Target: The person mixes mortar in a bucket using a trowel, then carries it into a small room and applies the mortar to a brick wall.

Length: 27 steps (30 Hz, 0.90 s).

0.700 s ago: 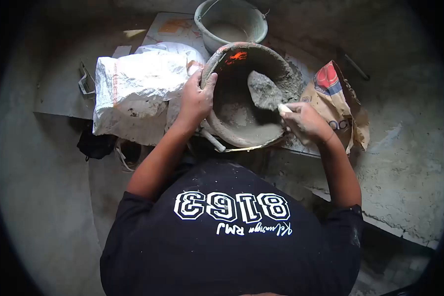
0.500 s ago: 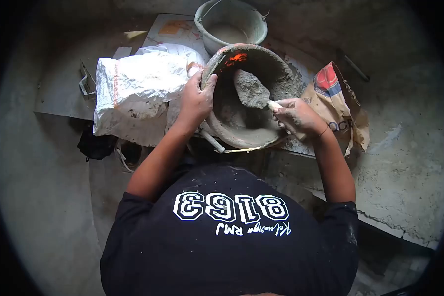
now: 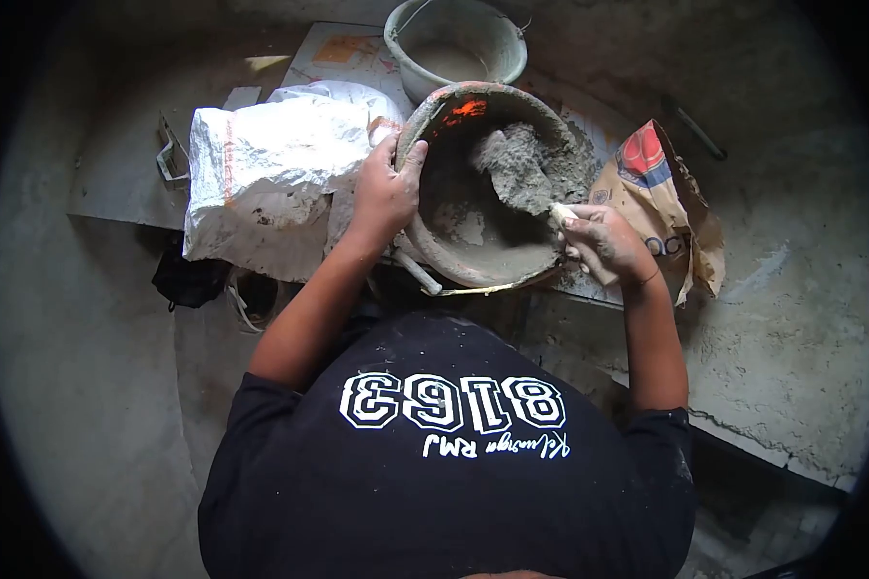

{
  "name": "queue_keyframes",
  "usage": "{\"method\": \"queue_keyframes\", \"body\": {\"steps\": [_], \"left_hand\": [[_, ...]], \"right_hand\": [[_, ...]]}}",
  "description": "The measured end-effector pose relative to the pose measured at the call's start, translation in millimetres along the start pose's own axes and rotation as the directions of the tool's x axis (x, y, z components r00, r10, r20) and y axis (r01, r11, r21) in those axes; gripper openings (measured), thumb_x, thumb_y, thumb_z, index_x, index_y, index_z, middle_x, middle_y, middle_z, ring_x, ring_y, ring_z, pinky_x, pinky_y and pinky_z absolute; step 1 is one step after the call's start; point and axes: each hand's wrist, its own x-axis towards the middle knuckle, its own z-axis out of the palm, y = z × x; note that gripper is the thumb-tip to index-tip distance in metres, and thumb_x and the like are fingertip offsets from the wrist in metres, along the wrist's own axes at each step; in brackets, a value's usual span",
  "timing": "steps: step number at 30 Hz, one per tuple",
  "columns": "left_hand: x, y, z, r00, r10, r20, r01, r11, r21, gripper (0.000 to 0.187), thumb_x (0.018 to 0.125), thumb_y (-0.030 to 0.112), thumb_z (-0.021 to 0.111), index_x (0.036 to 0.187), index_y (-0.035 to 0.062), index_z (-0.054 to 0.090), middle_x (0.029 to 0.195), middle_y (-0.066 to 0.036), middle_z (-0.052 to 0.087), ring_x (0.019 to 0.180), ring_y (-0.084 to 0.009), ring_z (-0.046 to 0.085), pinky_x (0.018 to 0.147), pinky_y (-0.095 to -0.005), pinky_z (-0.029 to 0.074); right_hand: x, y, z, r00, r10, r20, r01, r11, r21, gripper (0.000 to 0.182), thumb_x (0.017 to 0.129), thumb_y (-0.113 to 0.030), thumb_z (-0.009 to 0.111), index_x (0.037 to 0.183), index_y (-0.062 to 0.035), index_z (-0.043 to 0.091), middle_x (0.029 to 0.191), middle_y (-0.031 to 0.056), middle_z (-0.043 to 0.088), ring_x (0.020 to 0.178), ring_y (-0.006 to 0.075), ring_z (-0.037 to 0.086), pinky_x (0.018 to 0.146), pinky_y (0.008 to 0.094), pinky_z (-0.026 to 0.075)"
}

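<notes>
A round bucket (image 3: 454, 265) with a mortar-crusted rim and an orange patch inside is tilted toward me. My left hand (image 3: 388, 188) grips its left rim, thumb on the inner side. In my right hand (image 3: 603, 241) is the pale handle of a trowel (image 3: 526, 188), its blade coated in wet grey mortar. The blade lies inside the bucket, by the mortar (image 3: 570, 159) stuck along the right wall. Mortar hides most of the blade's outline.
Behind stands a second bucket (image 3: 415, 72) with a wire handle and greyish contents. A white woven sack (image 3: 270, 145) lies at the left, and a torn brown paper bag (image 3: 647, 203) at the right. A metal bar (image 3: 700, 133) rests farther right.
My right hand and the trowel have moved a little right, bringing the blade closer to the mortar on the right wall. My left hand stays on the rim.
</notes>
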Motion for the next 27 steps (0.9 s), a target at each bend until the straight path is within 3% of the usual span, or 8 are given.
{"method": "queue_keyframes", "body": {"steps": [3,6,11,16,18,21,23,27], "left_hand": [[0,-3,1,1.000,0.025,-0.005,-0.025,0.999,-0.031,0.031,0.095,0.022,0.058,0.110,-0.0053,0.061,0.095,-0.020,0.066,0.086,-0.0259,0.063,0.080,-0.0357,0.047],[-1,-2,3,1.000,0.004,0.003,-0.004,0.999,-0.053,0.031,0.095,0.022,0.058,0.110,-0.0056,0.061,0.095,-0.020,0.066,0.086,-0.0259,0.063,0.081,-0.0357,0.047],[-3,0,6,0.999,-0.047,0.015,0.049,0.991,-0.124,0.032,0.095,0.023,0.059,0.109,-0.0055,0.061,0.094,-0.018,0.067,0.084,-0.0239,0.063,0.080,-0.0347,0.047],[-6,-1,4,1.000,-0.016,0.009,0.016,0.998,-0.056,0.032,0.095,0.023,0.059,0.109,-0.0056,0.061,0.094,-0.018,0.067,0.084,-0.0237,0.063,0.080,-0.0346,0.047],[-4,-1,3,1.000,-0.007,0.004,0.007,0.998,-0.057,0.033,0.095,0.023,0.059,0.109,-0.0058,0.061,0.094,-0.019,0.067,0.084,-0.0244,0.063,0.080,-0.0348,0.047],[-6,0,4,1.000,-0.025,-0.003,0.025,1.000,-0.007,0.033,0.094,0.024,0.059,0.110,-0.0055,0.061,0.094,-0.020,0.067,0.084,-0.0265,0.063,0.080,-0.0355,0.047],[-5,7,3,1.000,-0.024,-0.003,0.024,1.000,-0.019,0.033,0.094,0.024,0.059,0.109,-0.0048,0.061,0.094,-0.021,0.066,0.084,-0.0285,0.063,0.080,-0.0364,0.047],[-4,3,4,0.999,-0.038,0.001,0.038,0.999,0.010,0.031,0.094,0.024,0.059,0.107,-0.0042,0.062,0.092,-0.020,0.066,0.083,-0.0293,0.063,0.079,-0.0371,0.047]], "right_hand": [[-6,12,0,0.994,-0.099,-0.043,0.079,0.939,-0.334,0.016,0.091,-0.013,0.059,0.096,0.0017,0.064,0.075,0.0006,0.059,0.061,0.0084,0.054,0.056,0.0241,0.044],[-18,14,-2,0.998,-0.010,-0.055,0.003,0.991,-0.135,0.018,0.091,-0.013,0.059,0.099,0.0031,0.064,0.075,0.0004,0.059,0.062,0.0082,0.054,0.056,0.0242,0.044],[-26,6,3,0.999,-0.021,-0.034,0.017,0.993,-0.118,0.020,0.092,-0.013,0.059,0.102,0.0036,0.063,0.076,-0.0001,0.059,0.062,0.0070,0.052,0.056,0.0224,0.043],[-26,7,-6,0.995,0.015,-0.100,-0.036,0.977,-0.211,0.023,0.092,-0.014,0.059,0.107,0.0028,0.064,0.073,-0.0011,0.058,0.061,0.0071,0.052,0.053,0.0223,0.043],[-32,7,-2,0.987,-0.092,-0.133,0.009,0.851,-0.525,0.026,0.090,-0.013,0.061,0.111,0.0030,0.064,0.081,-0.0001,0.060,0.066,0.0074,0.054,0.059,0.0235,0.045],[-39,4,-6,0.999,0.022,-0.034,-0.032,0.949,-0.313,0.030,0.089,-0.011,0.063,0.115,0.0043,0.062,0.083,0.0002,0.060,0.068,0.0070,0.053,0.060,0.0240,0.045],[-38,11,2,0.971,-0.187,-0.149,0.044,0.753,-0.657,0.033,0.088,-0.010,0.066,0.117,0.0051,0.061,0.082,-0.0003,0.059,0.066,0.0068,0.052,0.059,0.0247,0.045],[-33,7,-1,0.985,-0.095,-0.145,-0.009,0.807,-0.590,0.036,0.087,-0.010,0.067,0.119,0.0055,0.060,0.081,0.0011,0.059,0.063,0.0074,0.052,0.057,0.0255,0.045]]}}
